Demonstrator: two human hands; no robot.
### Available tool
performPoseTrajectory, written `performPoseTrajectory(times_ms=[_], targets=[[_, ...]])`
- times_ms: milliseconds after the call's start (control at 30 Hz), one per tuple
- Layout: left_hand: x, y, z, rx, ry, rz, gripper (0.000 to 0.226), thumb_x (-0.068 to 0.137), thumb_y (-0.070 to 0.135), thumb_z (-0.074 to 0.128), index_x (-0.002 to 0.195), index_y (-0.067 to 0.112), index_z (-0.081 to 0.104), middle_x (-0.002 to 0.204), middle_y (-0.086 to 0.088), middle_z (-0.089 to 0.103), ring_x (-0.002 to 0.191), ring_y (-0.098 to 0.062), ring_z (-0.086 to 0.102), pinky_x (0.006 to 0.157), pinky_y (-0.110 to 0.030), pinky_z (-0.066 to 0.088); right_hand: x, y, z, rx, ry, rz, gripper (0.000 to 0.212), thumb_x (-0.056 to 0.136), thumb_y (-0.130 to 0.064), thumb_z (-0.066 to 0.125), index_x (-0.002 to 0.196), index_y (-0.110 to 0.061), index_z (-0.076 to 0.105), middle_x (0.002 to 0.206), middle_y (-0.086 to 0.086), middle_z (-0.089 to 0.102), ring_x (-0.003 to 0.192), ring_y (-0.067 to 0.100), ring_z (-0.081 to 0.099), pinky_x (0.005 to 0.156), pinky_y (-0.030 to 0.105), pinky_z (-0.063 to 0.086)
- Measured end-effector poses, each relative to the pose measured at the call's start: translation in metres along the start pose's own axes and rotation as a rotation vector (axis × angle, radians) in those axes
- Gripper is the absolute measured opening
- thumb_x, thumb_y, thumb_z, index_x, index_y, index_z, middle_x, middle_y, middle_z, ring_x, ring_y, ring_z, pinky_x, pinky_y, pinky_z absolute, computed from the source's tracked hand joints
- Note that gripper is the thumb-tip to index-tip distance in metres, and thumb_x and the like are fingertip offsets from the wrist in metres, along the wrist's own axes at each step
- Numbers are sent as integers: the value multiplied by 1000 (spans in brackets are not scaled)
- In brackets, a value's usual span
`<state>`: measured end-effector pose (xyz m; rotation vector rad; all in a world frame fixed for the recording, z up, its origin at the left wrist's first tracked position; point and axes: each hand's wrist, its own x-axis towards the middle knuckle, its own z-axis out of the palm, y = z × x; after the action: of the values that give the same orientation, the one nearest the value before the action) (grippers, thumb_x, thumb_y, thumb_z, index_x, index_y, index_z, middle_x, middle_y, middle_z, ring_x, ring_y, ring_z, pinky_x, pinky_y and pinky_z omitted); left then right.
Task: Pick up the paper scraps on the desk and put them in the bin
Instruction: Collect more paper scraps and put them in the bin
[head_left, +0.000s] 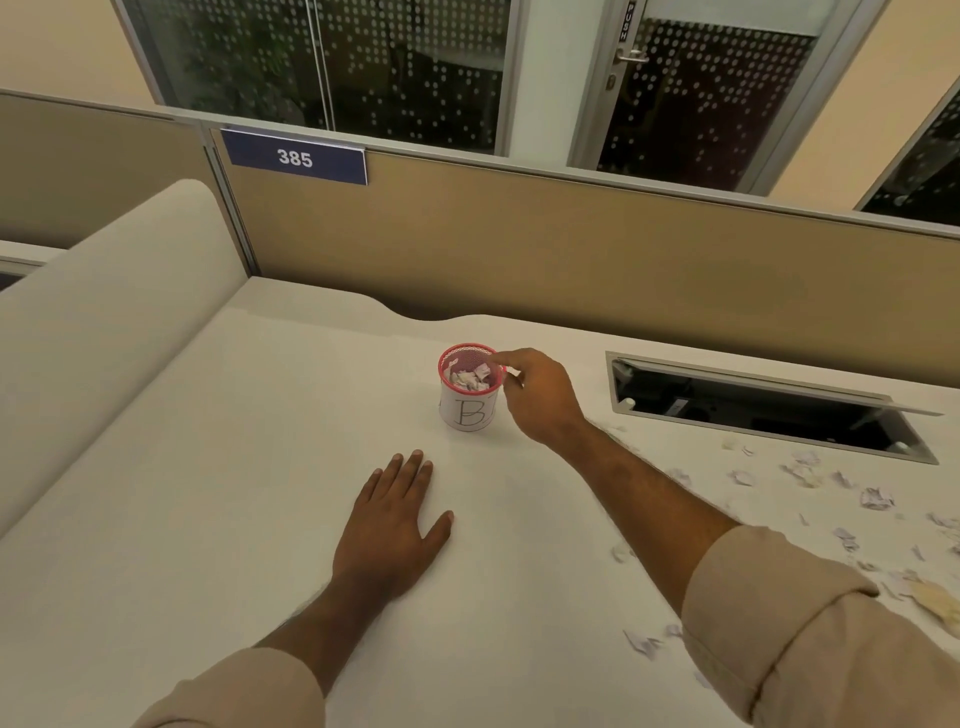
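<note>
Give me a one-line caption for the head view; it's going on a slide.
Right hand over the bin, left hand flat on the desk, paper scraps remaining.

The desk (218, 467) has a smooth, matt off-white top. The bin (470, 387) is pink wire mesh, its lower wall wrapped in matt white paper. The paper scraps (810, 475) look crumpled and torn. The partition (571, 244) seems tan cloth in a grey metal frame, the sleeve (810, 639) soft beige cloth
</note>
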<state>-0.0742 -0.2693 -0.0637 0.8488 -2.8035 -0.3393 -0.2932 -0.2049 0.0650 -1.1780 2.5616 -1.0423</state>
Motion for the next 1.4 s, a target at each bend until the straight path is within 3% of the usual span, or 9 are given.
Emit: performPoseTrajectory(times_ms=[167,500,600,667,733,933,1100,1267,1400], targets=[[0,0,-1,12,-11,-7,75,91,67,19,155,28,14,162,14,3,149,-5,-3,120,-27,-4,-44,26,-8,110,76,88,27,92,-7,54,113,-16,68,119,-1,66,106,13,59,97,26,46],[-6,4,-8,-1,-69,-44,79,89,66,12,155,24,20,162,9,10,150,-13,6,121,-30,3,-186,97,-55,206,167,308,20,90,-6,58,97,-20,71,100,-7,69,82,7,61,75,18,48],[-10,20,-9,-5,-119,-112,67,97,54,24,154,20,21,164,1,9,151,-19,6,122,-34,8,-224,116,-72,236,234,376,21,89,-4,59,92,-22,71,96,-7,70,79,9,63,75,29,54],[-13,41,-11,-19,-169,-124,63,98,48,33,153,19,25,163,-3,11,151,-21,8,121,-35,14,-243,124,-80,255,279,396,23,88,-3,59,90,-23,71,95,-7,71,80,9,63,75,21,51],[-21,66,-14,-66,-215,-63,59,96,48,42,150,24,32,162,0,18,149,-18,14,120,-32,18,-258,130,-87,271,309,399,23,89,-3,59,90,-23,70,94,-8,71,80,7,63,70,11,47],[-59,156,-14,-221,-296,236,48,92,42,53,139,36,47,145,15,39,132,-10,38,107,-24,31,-298,147,-113,281,344,452,22,90,-5,59,93,-24,70,93,-11,70,81,6,63,68,10,43],[-82,209,4,-249,-336,326,51,92,40,52,142,40,39,141,16,35,125,-12,39,100,-26,37,-322,155,-122,267,309,492,22,89,-4,59,96,-22,71,95,-12,69,79,4,63,67,10,44],[-71,243,10,-216,-357,322,60,93,35,54,148,38,30,148,11,26,126,-17,38,102,-33,41,-331,152,-119,233,213,449,25,86,-6,65,100,-26,67,97,-12,65,76,3,61,65,10,44],[-66,263,14,-206,-383,308,57,92,44,54,146,33,38,142,5,35,124,-20,39,102,-33,40,-329,154,-122,138,179,407,26,86,-8,64,106,-25,64,100,-12,60,81,3,57,72,12,41]])
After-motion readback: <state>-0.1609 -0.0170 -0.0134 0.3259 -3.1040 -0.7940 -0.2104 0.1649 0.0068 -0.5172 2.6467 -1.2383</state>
